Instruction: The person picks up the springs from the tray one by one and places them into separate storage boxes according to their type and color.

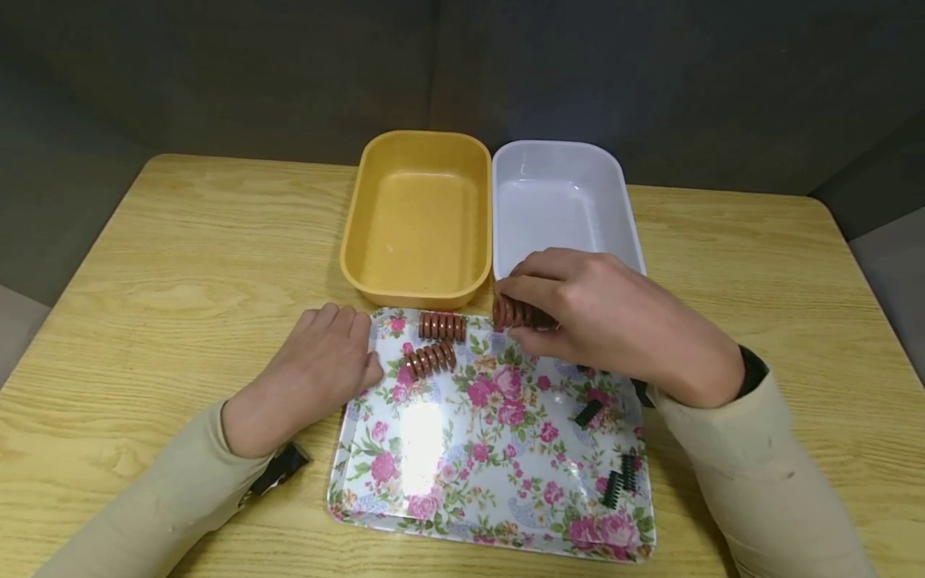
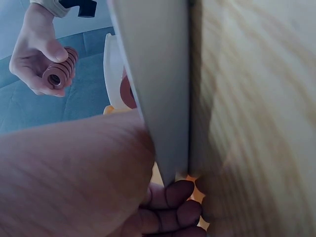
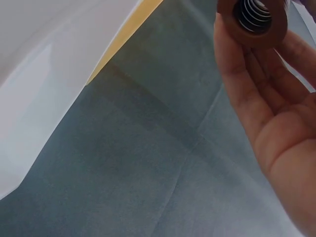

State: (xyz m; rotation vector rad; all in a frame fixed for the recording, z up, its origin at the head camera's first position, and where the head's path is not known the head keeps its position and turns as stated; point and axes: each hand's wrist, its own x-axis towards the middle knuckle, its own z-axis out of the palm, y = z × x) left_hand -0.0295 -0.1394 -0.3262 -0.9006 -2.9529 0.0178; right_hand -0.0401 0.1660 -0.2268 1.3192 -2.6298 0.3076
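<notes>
My right hand (image 1: 578, 313) pinches a brown coil spring (image 1: 515, 311) above the far edge of the floral tray (image 1: 462, 514), just in front of the white bin. In the right wrist view, the open end of that spring (image 3: 256, 22) faces the camera, fingers around it. At the tray's far left corner, my left hand (image 1: 318, 369) grips the rim, its thumb toward the inside. The left wrist view shows curled fingers (image 2: 173, 210) by the tray's edge. Two more brown springs, one (image 1: 443, 326) behind the other (image 1: 431, 360), lie on the tray near this hand.
Several small dark green springs (image 1: 588, 413) lie on the tray's right side. Behind the tray, a yellow bin (image 1: 354, 233) and a white bin (image 1: 630, 217) stand side by side. Wooden tabletop (image 1: 195, 273) extends to both sides, with a dark partition (image 1: 289, 80) behind it.
</notes>
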